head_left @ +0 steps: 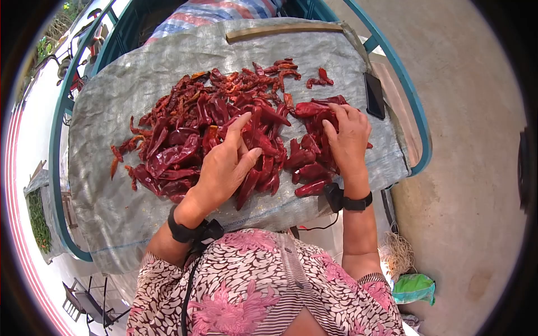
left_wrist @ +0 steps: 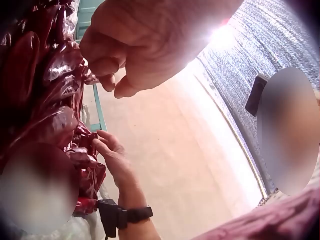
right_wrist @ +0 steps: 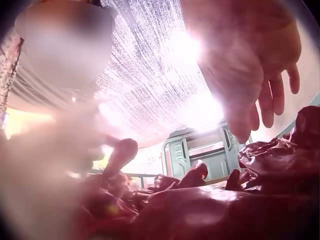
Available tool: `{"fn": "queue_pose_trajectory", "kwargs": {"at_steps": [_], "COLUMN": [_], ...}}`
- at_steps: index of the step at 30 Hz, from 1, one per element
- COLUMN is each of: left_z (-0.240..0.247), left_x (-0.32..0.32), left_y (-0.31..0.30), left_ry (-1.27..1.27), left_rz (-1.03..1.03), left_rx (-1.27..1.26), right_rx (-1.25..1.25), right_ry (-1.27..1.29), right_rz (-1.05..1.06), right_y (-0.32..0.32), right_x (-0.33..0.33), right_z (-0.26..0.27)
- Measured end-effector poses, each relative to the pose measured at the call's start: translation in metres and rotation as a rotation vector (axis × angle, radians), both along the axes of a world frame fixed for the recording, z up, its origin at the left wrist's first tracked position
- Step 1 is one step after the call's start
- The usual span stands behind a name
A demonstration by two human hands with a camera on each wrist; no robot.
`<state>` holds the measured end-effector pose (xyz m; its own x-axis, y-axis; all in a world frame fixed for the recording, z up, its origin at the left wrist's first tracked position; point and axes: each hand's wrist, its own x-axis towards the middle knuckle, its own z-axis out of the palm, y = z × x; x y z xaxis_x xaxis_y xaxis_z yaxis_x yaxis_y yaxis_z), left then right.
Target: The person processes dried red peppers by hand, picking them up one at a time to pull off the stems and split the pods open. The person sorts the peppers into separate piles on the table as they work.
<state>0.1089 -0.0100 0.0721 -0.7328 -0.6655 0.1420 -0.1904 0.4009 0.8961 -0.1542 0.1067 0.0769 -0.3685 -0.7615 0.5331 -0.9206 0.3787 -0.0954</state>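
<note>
Dried red chili peppers (head_left: 174, 157) lie in a broad heap on a grey woven sheet (head_left: 112, 218). Over the right side of this heap is my left hand (head_left: 224, 165), index finger and thumb stretched apart. Its other fingers bend loosely in the left wrist view, and nothing shows between them. My right hand (head_left: 348, 134) is at a smaller pile of glossy red peppers (head_left: 308, 162), fingertips right at the upper ones. In the right wrist view its fingers (right_wrist: 277, 95) hang nearly straight beside the peppers.
A black phone (head_left: 374, 95) lies at the sheet's right edge. A wooden strip (head_left: 283, 31) lies along the far side. Teal metal rails (head_left: 400, 78) frame the surface. Shrivelled peppers (head_left: 320, 78) lie apart at the back. A green bag (head_left: 413, 289) is on the floor.
</note>
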Motion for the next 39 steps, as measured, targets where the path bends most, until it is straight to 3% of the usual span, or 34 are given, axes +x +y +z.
{"fn": "queue_pose_trajectory", "kwargs": {"at_steps": [3,6,9,11,15,19,23,25,27,29,35,38,39], "left_z": [-0.007,-0.009,-0.01,-0.003,0.008,-0.006,-0.006,-0.003,-0.005,-0.01,-0.028,-0.029,-0.026], "left_x": [-0.001,0.003,0.003,0.002,0.0,-0.005,0.001,0.009,0.011,0.009,0.0,-0.001,-0.001], "left_y": [0.003,0.002,0.002,0.004,0.009,0.013,0.009,0.006,0.002,-0.002,0.001,-0.001,0.001], "left_ry": [0.053,0.05,0.068,0.056,0.018,0.165,0.057,-0.011,-0.046,-0.003,0.063,0.007,-0.004], "left_rz": [-0.071,-0.142,-0.163,-0.185,-0.24,-0.208,-0.16,-0.158,-0.116,-0.056,0.082,0.068,0.063], "left_rx": [0.065,-0.018,-0.033,-0.011,0.076,0.13,0.253,0.238,0.127,0.111,0.171,0.207,0.21], "right_rx": [0.069,-0.084,-0.278,-0.433,-0.231,-0.11,0.026,0.084,0.023,0.066,0.196,-0.093,-0.14], "right_ry": [-0.007,-0.034,-0.371,-0.826,-1.203,-1.251,-0.966,-0.761,-0.251,-0.137,0.047,-0.046,-0.274], "right_rz": [0.08,0.115,0.04,0.156,0.344,0.51,0.609,0.536,0.464,0.248,0.207,0.296,0.302], "right_y": [-0.002,0.0,0.007,0.013,0.023,0.014,0.004,-0.002,-0.018,-0.027,-0.053,-0.046,-0.036], "right_x": [-0.008,0.002,0.023,0.05,0.099,0.104,0.083,0.072,0.029,0.002,-0.045,-0.035,-0.026], "right_z": [-0.008,-0.001,0.012,0.011,0.008,0.0,0.016,0.024,0.009,-0.006,-0.038,-0.018,-0.006]}}
